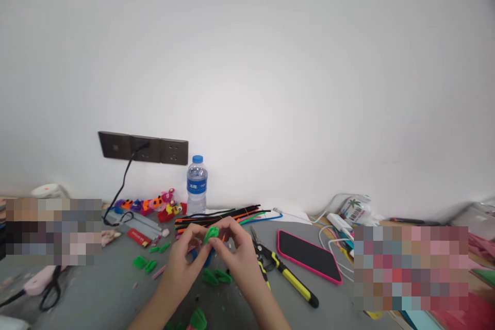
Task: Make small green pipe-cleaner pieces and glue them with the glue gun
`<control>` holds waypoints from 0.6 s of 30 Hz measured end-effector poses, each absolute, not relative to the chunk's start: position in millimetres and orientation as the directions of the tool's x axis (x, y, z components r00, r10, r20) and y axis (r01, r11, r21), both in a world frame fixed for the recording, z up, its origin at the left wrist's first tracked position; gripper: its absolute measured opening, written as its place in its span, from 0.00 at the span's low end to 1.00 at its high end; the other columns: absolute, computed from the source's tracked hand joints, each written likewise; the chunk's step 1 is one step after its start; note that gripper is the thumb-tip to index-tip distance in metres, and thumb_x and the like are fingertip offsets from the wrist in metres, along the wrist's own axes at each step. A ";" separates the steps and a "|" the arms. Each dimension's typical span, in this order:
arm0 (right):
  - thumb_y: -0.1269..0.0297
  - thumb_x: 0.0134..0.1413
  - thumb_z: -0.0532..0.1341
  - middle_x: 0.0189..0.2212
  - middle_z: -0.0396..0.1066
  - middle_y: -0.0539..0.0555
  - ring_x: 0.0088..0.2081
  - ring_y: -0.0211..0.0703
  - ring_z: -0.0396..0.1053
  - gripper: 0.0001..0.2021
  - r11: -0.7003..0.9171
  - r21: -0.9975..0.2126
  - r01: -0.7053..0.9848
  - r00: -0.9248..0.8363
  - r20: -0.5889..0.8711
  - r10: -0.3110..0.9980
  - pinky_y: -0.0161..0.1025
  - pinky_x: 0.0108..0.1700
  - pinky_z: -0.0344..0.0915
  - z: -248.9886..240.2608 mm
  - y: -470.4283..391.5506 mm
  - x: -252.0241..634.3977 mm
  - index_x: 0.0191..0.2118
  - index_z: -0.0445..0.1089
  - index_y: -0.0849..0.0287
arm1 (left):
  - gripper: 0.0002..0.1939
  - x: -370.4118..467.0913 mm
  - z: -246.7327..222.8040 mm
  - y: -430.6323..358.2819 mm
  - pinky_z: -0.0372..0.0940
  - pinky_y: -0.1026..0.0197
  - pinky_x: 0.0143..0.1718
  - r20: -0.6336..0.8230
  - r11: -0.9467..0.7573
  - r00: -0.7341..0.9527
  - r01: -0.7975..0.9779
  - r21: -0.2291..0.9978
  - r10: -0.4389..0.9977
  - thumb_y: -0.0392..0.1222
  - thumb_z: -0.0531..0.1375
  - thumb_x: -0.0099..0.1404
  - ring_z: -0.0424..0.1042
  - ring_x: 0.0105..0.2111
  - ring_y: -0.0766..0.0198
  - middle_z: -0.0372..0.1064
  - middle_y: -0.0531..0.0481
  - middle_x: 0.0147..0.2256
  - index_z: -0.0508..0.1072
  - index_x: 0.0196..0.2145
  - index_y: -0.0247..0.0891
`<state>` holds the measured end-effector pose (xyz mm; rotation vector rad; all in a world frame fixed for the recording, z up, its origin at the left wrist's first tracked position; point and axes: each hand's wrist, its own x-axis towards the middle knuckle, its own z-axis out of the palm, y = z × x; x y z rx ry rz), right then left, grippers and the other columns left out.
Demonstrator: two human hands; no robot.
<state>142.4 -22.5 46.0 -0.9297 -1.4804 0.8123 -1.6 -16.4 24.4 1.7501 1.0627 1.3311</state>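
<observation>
A small green fuzzy piece is pinched between the fingertips of both hands. My left hand grips it from the left, with its thumb and fingers closed. From the right, my right hand presses thumb and fingers on the same piece. Under the hands, more green pieces lie on the grey mat. Two others rest to the left of my left hand. Another green piece is at the bottom edge. Behind the hands is a bundle of coloured pipe cleaners.
Yellow-handled pliers and a pink-edged phone lie right of the hands. A water bottle stands by the wall, beside colourful fuzzy figures. White cables are at right, a pink corded tool at left.
</observation>
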 end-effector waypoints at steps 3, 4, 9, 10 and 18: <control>0.72 0.49 0.62 0.28 0.71 0.50 0.30 0.40 0.66 0.04 0.434 -0.894 0.115 -0.032 0.433 0.901 0.34 0.33 0.62 45.0 -20.2 143.1 0.33 0.71 0.59 | 0.08 -1.7 23.7 -15.8 0.67 0.63 0.33 0.397 -0.419 0.144 0.195 0.887 0.907 0.46 0.57 0.65 0.72 0.31 0.61 0.72 0.51 0.31 0.71 0.35 0.40; 0.71 0.49 0.62 0.28 0.71 0.50 0.30 0.40 0.67 0.04 0.431 -0.894 0.119 -0.027 0.431 0.902 0.34 0.33 0.62 44.6 -19.5 143.3 0.34 0.71 0.59 | 0.08 -2.0 23.0 -15.2 0.67 0.63 0.34 0.392 -0.414 0.145 0.187 0.891 0.909 0.46 0.57 0.65 0.73 0.32 0.60 0.72 0.51 0.32 0.71 0.35 0.40; 0.68 0.50 0.61 0.27 0.71 0.51 0.30 0.41 0.67 0.04 0.408 -0.906 0.114 0.004 0.411 0.912 0.35 0.33 0.62 40.9 -17.9 143.5 0.34 0.72 0.59 | 0.07 -5.0 17.2 -10.5 0.68 0.63 0.34 0.400 -0.415 0.115 0.183 0.891 0.909 0.46 0.58 0.64 0.73 0.33 0.59 0.73 0.51 0.32 0.72 0.35 0.40; 0.67 0.50 0.61 0.27 0.71 0.51 0.30 0.41 0.67 0.04 0.396 -0.911 0.111 0.009 0.400 0.917 0.35 0.32 0.61 40.1 -17.7 143.4 0.34 0.72 0.60 | 0.07 -5.6 16.1 -9.8 0.68 0.64 0.33 0.409 -0.423 0.113 0.189 0.886 0.906 0.45 0.58 0.64 0.73 0.33 0.59 0.73 0.51 0.31 0.72 0.35 0.40; 0.68 0.49 0.61 0.30 0.70 0.52 0.31 0.42 0.67 0.13 0.361 -0.932 0.030 -0.009 0.361 0.933 0.36 0.34 0.62 38.6 -16.1 143.0 0.43 0.69 0.59 | 0.06 -7.4 13.2 -8.0 0.67 0.65 0.33 0.456 -0.470 0.116 0.200 0.859 0.882 0.43 0.58 0.63 0.72 0.32 0.60 0.72 0.51 0.30 0.72 0.31 0.40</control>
